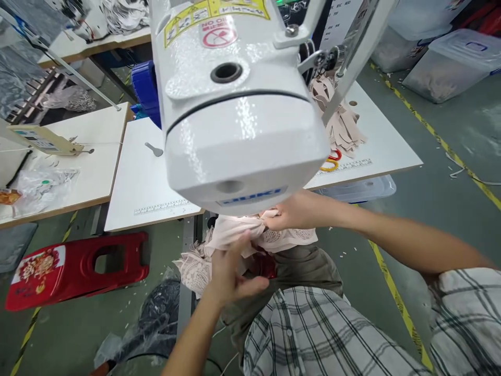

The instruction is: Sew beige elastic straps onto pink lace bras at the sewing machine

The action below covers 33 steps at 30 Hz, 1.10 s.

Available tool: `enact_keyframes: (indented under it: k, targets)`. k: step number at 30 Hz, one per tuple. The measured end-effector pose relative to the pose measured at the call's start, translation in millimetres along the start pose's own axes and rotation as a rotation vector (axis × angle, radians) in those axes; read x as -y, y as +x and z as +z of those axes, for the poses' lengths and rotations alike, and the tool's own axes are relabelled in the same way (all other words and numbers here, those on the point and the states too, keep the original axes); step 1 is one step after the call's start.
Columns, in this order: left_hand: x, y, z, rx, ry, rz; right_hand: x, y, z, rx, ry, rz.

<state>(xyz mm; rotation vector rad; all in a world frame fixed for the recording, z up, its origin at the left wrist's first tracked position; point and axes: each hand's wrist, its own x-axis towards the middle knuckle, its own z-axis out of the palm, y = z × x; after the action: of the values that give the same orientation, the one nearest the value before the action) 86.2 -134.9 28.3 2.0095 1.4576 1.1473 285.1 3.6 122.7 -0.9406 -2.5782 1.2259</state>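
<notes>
A white JUKI sewing machine (246, 141) fills the upper middle of the head view and hides its needle area. Just below its head, my right hand (291, 210) pinches a pale pink piece of lace-trimmed fabric (235, 230). My left hand (229, 274) rests against the near side of that fabric, with the thumb spread away from the fingers. More pale pink lace (195, 266) hangs in a bunch to the left, and a lace-patterned part (289, 237) spreads to the right over my lap.
Pale fabric strips (342, 122) and scissors with red and yellow handles (330, 164) lie on the white table (385, 149) at right. A small grey tool (154, 150) lies at left. A red plastic stool (78, 266) is on the floor. Lidded clear bins (450, 68) stand behind.
</notes>
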Motion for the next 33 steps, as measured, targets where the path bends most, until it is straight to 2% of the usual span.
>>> enact_keyframes:
  k: [3,6,9,13,18,20,26,30,33]
  targets:
    - [19,18,-8.4,0.128,0.346,0.28,1,1,1,-0.019,-0.097,-0.007]
    - [32,29,-9.0,0.182,0.539,0.417,2,0,2,-0.029,-0.125,-0.005]
    - [37,33,-7.7,0.149,0.573,0.499,2,0,2,-0.049,-0.148,-0.022]
    - [30,34,-7.0,0.144,0.593,0.423,-7,-5,9,-0.089,-0.107,-0.034]
    - [3,37,-5.5,0.134,0.569,0.332,-32,-17,35,-0.429,-0.091,-0.197]
    - [-8,38,-3.7,0.126,0.564,0.29,-38,-18,41,-0.503,-0.076,-0.228]
    - [-24,36,3.3,0.108,0.6,0.173,-37,-18,45,-0.469,0.039,-0.151]
    - [-29,34,4.1,0.097,0.621,0.139,-42,-24,55,-0.562,-0.089,-0.222]
    - [-28,33,-1.4,0.132,0.596,0.139,-47,-28,61,-0.614,-0.218,-0.318]
